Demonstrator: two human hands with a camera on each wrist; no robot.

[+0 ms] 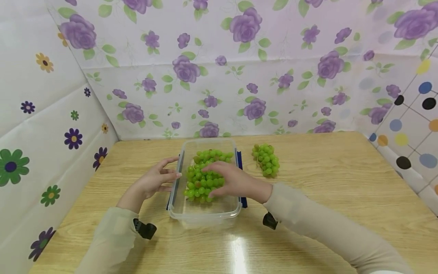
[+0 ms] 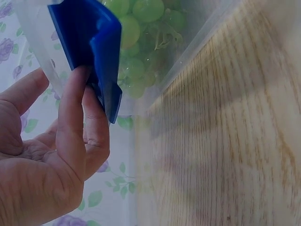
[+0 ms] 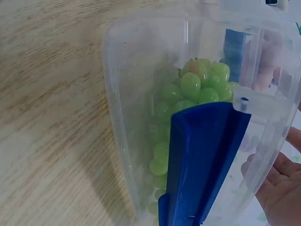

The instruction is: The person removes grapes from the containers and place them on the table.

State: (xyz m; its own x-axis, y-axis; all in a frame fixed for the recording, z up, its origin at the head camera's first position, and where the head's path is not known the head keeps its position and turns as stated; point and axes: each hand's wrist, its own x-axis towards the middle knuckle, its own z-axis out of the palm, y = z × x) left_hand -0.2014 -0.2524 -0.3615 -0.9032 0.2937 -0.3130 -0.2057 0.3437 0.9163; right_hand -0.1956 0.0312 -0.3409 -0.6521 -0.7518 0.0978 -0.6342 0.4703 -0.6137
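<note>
A clear plastic container with blue side latches stands on the table, with green grapes heaped inside. At its left side, my left hand has its fingers spread against the rim; in the left wrist view the fingertips touch the blue latch. My right hand reaches in over the right rim, above the grapes, fingers loosely bent and apart. The right wrist view shows no grapes held in that hand. Its contact with the heap cannot be made out. Another bunch of green grapes lies right of the container.
The wooden table extends on both sides of the container. Behind it hangs a purple-flowered cloth, with patterned sheets at left and right. A dark wrist camera sits on the left wrist, another on the right.
</note>
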